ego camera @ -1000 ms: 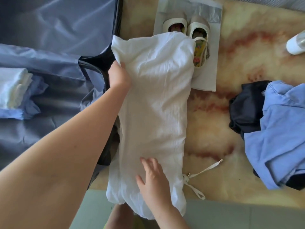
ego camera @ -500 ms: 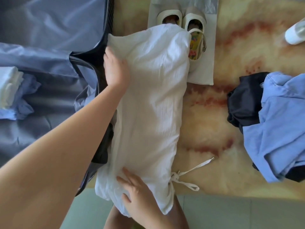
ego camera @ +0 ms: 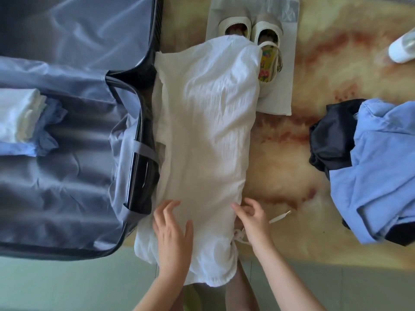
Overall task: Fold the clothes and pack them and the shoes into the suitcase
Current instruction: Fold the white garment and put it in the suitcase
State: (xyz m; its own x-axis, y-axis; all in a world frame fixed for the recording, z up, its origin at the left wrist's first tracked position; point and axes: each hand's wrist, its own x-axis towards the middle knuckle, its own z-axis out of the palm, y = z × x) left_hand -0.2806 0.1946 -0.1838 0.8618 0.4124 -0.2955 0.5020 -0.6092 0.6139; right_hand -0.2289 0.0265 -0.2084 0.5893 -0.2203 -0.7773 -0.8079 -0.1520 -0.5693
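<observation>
A white garment (ego camera: pixel 206 135), folded into a long strip, lies on the rug beside the open suitcase (ego camera: pixel 67 176). Its far end covers part of a pair of cream shoes (ego camera: pixel 268 32). My left hand (ego camera: pixel 173 234) rests on the garment's near end with fingers spread and relaxed. My right hand (ego camera: pixel 252 221) touches the garment's right edge with bent fingers, just above a white drawstring (ego camera: pixel 241 237). Folded white and blue clothes (ego camera: pixel 20 120) lie inside the suitcase at the left.
A crumpled blue shirt (ego camera: pixel 377 171) lies over a dark garment (ego camera: pixel 330 140) on the rug at the right. The shoes stand on a white bag (ego camera: pixel 283 95). A white bottle (ego camera: pixel 402 50) lies at the top right. Green floor (ego camera: pixel 67 286) borders the rug's near side.
My left hand left the garment's far left edge and came back to its near end. My right hand slid from the near middle to the right edge by the drawstring.
</observation>
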